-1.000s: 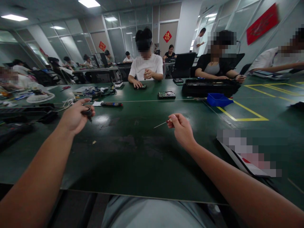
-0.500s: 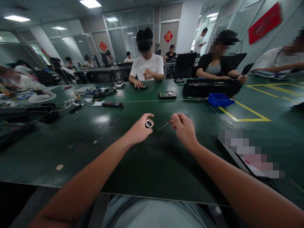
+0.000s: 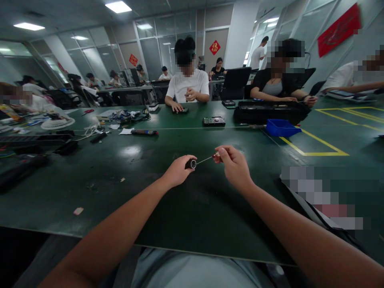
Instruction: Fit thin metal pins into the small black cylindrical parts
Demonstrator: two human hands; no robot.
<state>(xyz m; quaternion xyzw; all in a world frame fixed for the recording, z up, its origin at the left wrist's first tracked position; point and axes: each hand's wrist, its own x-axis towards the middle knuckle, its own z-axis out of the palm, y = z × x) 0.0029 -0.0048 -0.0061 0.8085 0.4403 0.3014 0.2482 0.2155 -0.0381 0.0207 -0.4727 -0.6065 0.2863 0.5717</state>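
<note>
Hold the black piece (image 3: 189, 164) by its wall

It hangs over the bench (image 3: 180, 224), in from the near edge, my left fingers (image 3: 189, 157) curled to its width; likely light, stiff, slick. My right fingers (image 3: 225, 151) pinch the screwdriver (image 3: 210, 157) nearly closed, at the handle, its best hold; its thin, probably rigid shaft points at the rim, contact unclear.

One head-worn view looks forward and down across a green table (image 3: 186, 216). The wearer's lap (image 3: 192, 272) is nearest, at six o'clock; the left hand (image 3: 179, 171) and right hand (image 3: 236, 168) are close, near the dial's middle. A co-worker (image 3: 187, 83) sits farther off at twelve, a ceiling light (image 3: 118, 7) at eleven.
</note>
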